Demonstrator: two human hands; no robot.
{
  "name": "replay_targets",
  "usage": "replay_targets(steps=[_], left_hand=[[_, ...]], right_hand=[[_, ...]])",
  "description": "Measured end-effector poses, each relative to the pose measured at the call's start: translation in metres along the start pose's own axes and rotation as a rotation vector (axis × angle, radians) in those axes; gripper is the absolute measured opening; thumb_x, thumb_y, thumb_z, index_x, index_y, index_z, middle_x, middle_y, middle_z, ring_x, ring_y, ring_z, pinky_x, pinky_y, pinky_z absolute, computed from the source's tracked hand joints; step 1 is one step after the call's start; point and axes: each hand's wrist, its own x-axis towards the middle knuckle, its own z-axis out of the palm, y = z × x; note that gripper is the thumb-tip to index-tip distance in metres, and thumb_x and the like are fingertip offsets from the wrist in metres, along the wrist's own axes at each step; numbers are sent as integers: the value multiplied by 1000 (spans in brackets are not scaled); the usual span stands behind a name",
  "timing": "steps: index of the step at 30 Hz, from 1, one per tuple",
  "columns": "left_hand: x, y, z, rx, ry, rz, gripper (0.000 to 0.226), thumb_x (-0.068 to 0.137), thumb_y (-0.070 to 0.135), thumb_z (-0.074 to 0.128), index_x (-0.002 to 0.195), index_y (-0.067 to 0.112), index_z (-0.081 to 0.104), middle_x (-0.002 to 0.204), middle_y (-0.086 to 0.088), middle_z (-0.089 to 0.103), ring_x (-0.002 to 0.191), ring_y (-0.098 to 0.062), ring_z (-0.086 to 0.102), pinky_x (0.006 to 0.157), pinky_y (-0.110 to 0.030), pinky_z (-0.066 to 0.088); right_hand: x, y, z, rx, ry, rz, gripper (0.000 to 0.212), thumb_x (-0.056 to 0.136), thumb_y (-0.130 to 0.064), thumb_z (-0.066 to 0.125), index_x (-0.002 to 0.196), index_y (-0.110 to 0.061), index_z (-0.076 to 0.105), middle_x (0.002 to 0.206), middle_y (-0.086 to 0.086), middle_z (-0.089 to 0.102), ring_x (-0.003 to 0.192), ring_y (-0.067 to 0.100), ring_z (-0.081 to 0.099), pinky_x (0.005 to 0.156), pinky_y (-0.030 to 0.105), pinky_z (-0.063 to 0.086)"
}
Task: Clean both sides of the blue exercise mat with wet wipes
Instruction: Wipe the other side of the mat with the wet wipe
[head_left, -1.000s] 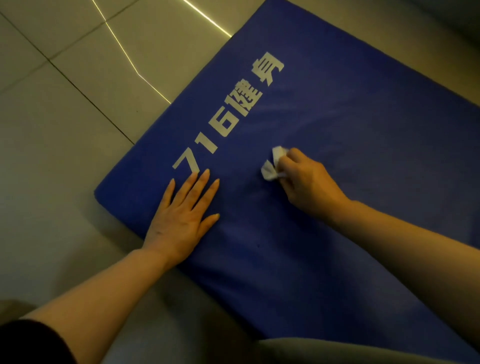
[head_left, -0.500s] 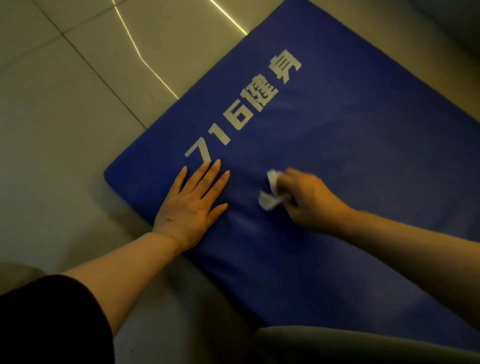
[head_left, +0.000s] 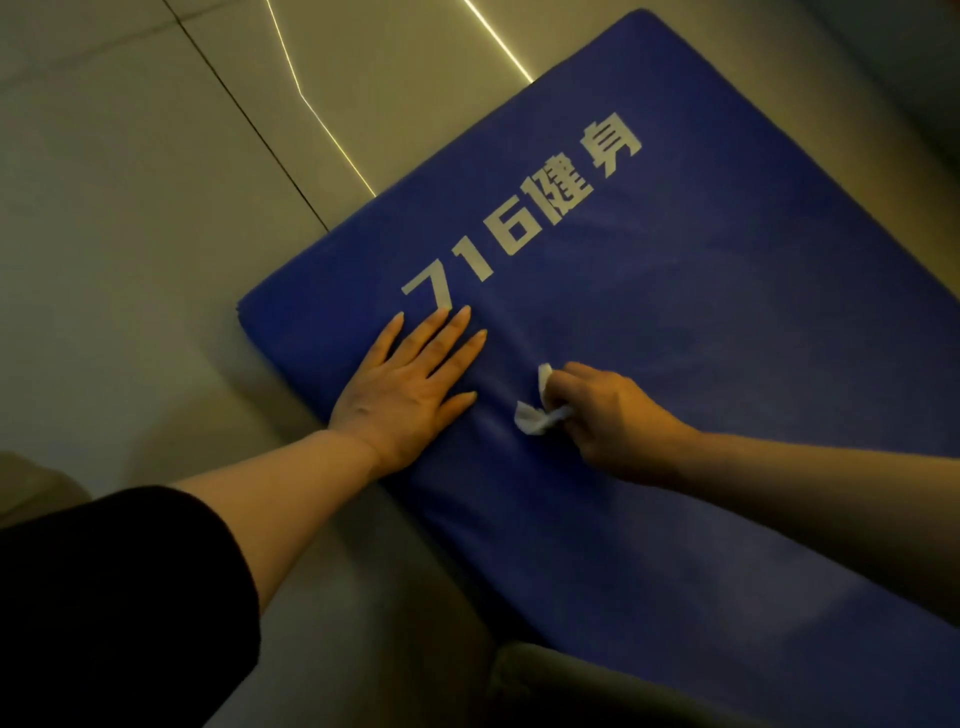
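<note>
My right hand (head_left: 618, 421), pinching the wipe (head_left: 540, 410), has dragged it nearer across the mat (head_left: 727, 312) while my flat, open left hand (head_left: 405, 384) braces, so this printed side is only partly wiped.

Blue mat (head_left: 727, 322) runs past the right edge; wet wipe (head_left: 535, 415) partly hidden inside the right hand (head_left: 618, 421)

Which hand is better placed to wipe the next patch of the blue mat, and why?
Right. The right hand already grips the wet wipe on the blue mat; the left hand lies flat, holding nothing.
</note>
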Motion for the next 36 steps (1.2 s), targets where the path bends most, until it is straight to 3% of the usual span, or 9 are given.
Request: replay_targets(steps=[4, 8, 14, 17, 21, 24, 27, 32, 36], left_hand=[[3, 1, -6, 21, -104, -15, 61, 95, 57, 2, 141, 32, -28, 149, 9, -34, 142, -10, -25, 116, -38, -17], [7, 1, -21, -68, -223, -10, 64, 100, 54, 18, 148, 32, -19, 156, 8, -26, 145, -11, -22, 116, -38, -17], [-18, -7, -46, -250, -244, -6, 57, 104, 31, 34, 154, 25, 8, 162, 3, -3, 149, -13, -7, 118, -36, -8], [-43, -6, -41, -227, -226, -67, 56, 105, 32, 32, 154, 26, 7, 162, 3, -4, 149, -14, -8, 118, -40, -8], [-52, 3, -40, -268, -230, -136, 55, 105, 30, 32, 154, 26, 8, 162, 3, -3, 149, -15, -8, 118, -45, -8], [-53, 2, -45, -295, -239, -132, 56, 104, 29, 35, 154, 25, 10, 163, 2, -1, 149, -16, -5, 119, -45, -7], [-56, 0, -46, -318, -232, -128, 56, 104, 29, 37, 154, 25, 12, 162, 2, 1, 149, -15, -4, 119, -43, -6], [-66, 1, -39, -389, -162, -167, 56, 103, 26, 40, 153, 23, 15, 162, 1, 4, 149, -15, -3, 119, -39, -6], [-73, -1, -39, -481, -111, -184, 57, 101, 24, 45, 153, 21, 19, 162, 1, 8, 149, -13, 0, 119, -33, -4]], right_hand=[[23, -14, -1, -18, 23, 56, 13, 87, -7, 55, 89, -13, 43, 96, 7, 48, 81, 26, 49, 70, 39, 44], [50, -33, -5, 63, 162, 225, 12, 88, -9, 54, 88, -13, 42, 94, 8, 44, 78, 22, 43, 64, 31, 32], [0, -49, -1, 16, -115, 257, 7, 86, -13, 58, 87, -11, 51, 99, 6, 51, 82, 21, 47, 69, 29, 36], [10, -61, 6, 36, -5, 234, 20, 87, -25, 59, 91, -7, 51, 97, 7, 47, 81, 21, 44, 70, 29, 35], [31, -77, 18, 110, 213, 301, 15, 91, -20, 54, 97, -6, 51, 98, 7, 46, 82, 22, 44, 71, 31, 37], [17, -76, 13, 143, 67, 352, 20, 87, -27, 62, 80, -10, 55, 87, 5, 54, 74, 19, 48, 63, 28, 39], [-2, -71, 10, 183, -39, 381, 26, 80, -21, 70, 63, -11, 52, 71, 3, 54, 64, 17, 48, 56, 25, 36], [22, -97, 28, 111, 219, 292, 31, 82, -37, 67, 74, -11, 52, 84, 1, 46, 71, 18, 47, 62, 28, 34], [24, -106, 34, 112, 276, 262, 17, 89, -22, 55, 86, -5, 58, 89, 2, 45, 76, 18, 46, 62, 26, 34]])
